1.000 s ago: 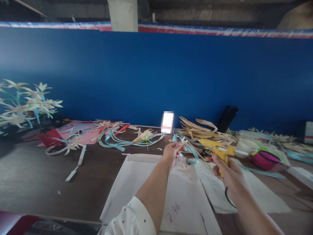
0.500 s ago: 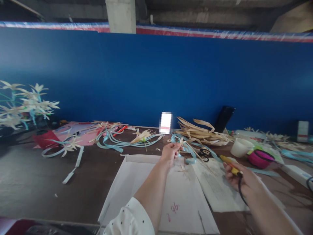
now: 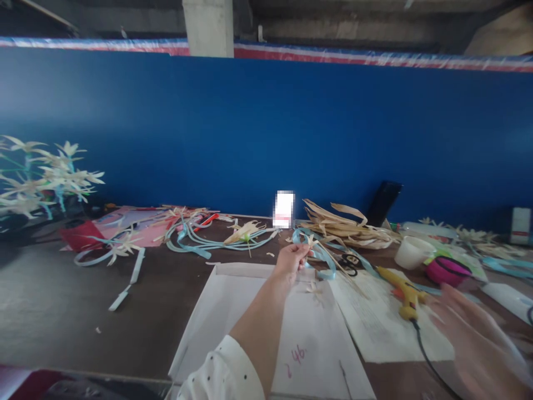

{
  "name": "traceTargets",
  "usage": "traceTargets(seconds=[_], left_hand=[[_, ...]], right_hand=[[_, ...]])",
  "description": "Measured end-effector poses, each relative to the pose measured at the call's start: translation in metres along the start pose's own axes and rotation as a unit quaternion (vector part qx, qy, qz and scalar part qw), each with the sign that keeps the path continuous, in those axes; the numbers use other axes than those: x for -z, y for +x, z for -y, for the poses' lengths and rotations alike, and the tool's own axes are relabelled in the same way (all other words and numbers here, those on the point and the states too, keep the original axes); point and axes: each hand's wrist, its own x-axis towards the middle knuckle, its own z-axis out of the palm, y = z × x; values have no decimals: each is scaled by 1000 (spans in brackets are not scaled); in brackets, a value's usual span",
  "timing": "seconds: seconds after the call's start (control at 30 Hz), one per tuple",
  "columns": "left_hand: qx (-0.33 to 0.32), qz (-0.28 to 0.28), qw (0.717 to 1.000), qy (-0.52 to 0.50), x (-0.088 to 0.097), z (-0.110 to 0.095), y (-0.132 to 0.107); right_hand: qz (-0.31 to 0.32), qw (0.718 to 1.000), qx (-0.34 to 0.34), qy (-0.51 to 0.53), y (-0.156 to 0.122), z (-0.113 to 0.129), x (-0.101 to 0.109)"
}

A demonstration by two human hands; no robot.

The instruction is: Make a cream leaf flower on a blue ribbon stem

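Observation:
My left hand (image 3: 295,260) is closed in a pinch on a small pale husk flower (image 3: 311,242), above the far edge of a white box lid (image 3: 245,311). Fingertips hide the lower part of the flower. A yellow glue gun (image 3: 406,294) with a black cord lies on a printed sheet of paper (image 3: 375,328). Just to its right, my right hand (image 3: 470,333) is blurred by motion, its fingers stretched out and holding nothing. Beside the left hand lie a light blue ribbon (image 3: 327,273) and black-handled scissors (image 3: 348,263).
Dried corn husks (image 3: 350,228) are heaped behind the scissors. A white cup (image 3: 412,253) and a magenta bowl (image 3: 447,271) stand at the right. Light blue tubing (image 3: 220,246) and pink paper (image 3: 145,236) lie to the left. Finished husk flowers (image 3: 54,175) rise at far left.
My right hand has let go of the glue gun, which now rests on the paper, and has moved right and toward me. The left hand keeps its pinch in the same place.

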Motion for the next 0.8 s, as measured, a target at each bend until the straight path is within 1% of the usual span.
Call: traceTargets(seconds=[0.03, 0.07, 0.1, 0.17, 0.2, 0.3, 0.37, 0.4, 0.43, 0.5, 0.57, 0.67, 0.8], left_hand=[[-2, 2, 1000, 0, 0, 0, 0], [-6, 3, 1000, -1, 0, 1, 0], [-10, 5, 1000, -3, 0, 1, 0], [-19, 6, 1000, -7, 1, 2, 1], [-27, 7, 1000, -9, 1, 2, 2], [-54, 2, 998, -6, 4, -1, 4], [-74, -18, 997, -14, 6, -4, 7], [-79, -33, 996, -24, 7, -5, 8], [-80, -48, 995, -35, 7, -6, 9], [-78, -65, 993, -55, 8, -7, 10], [-76, -63, 993, -67, 8, -7, 11], [-82, -48, 993, -68, 8, -5, 11], [-77, -44, 995, -50, 9, -4, 10]], right_hand=[[-1, 1000, 26, -12, -6, 4, -11], [29, 999, 24, -11, -11, 9, -25], [61, 998, 2, -16, -13, 13, -42], [105, 994, -27, -19, -14, 18, -80], [133, 990, -49, -8, -12, 19, -100], [181, 977, -96, 54, 0, 15, -158], [149, 974, -144, 87, 6, 11, -190], [141, 972, -166, 90, 8, 8, -203], [139, 970, -172, 97, 8, 5, -213], [151, 969, -158, 111, 6, -3, -227], [176, 967, -122, 135, 0, -14, -232], [224, 959, -78, 152, -5, -31, -229], [225, 963, -43, 142, 2, -42, -220]])
